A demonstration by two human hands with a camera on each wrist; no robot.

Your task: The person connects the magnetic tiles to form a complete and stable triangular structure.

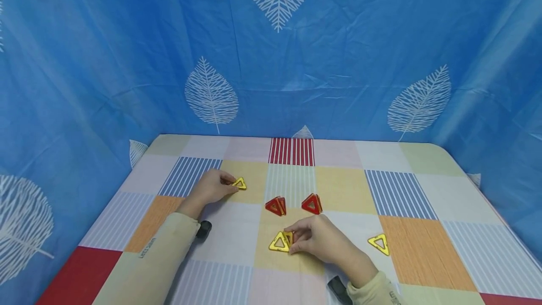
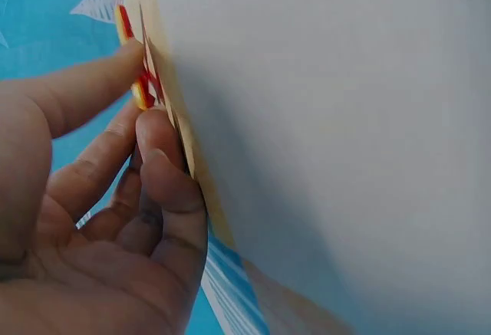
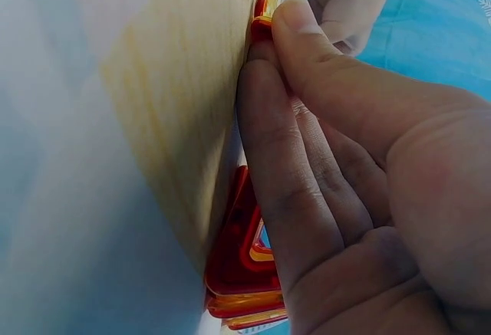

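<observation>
**Inspector:** On the checked tablecloth [image 1: 237, 234], near its middle, five sets of triangle tiles are laid out. The left hand [image 1: 211, 187] pinches a small yellow triangle [image 1: 239, 183] at its near corner, the piece lying flat on a yellow square. The right hand [image 1: 317, 239] has fingers curled onto a yellow triangle stack [image 1: 281, 242] at the near centre.

**Clerk:** Why those holds?

**Inspector:** My judgement: a fingertip pinch at the edge suits thin, flat pieces, which offer little else to grasp. The right-hand stack appears to have more than one piece, so several fingers steady it.

**Clerk:** What lies untouched?

**Inspector:** Two red triangle stacks [image 1: 276, 206] and [image 1: 312, 204] sit side by side just beyond the right hand. A single yellow triangle [image 1: 379, 244] lies apart to its right.

**Clerk:** Do the wrist views add anything?

**Inspector:** Yes. The left wrist view shows thumb and fingertips [image 2: 161, 159] closing on a thin red-and-yellow edge against the cloth, a detail too small in the head view. The right wrist view shows the thumb [image 3: 322, 67] pressing the tile's edge, with red tiles [image 3: 238, 258] stacked close by the fingers. Only the head view gives the overall layout and the blue leaf-print curtain [image 1: 271, 60].
</observation>
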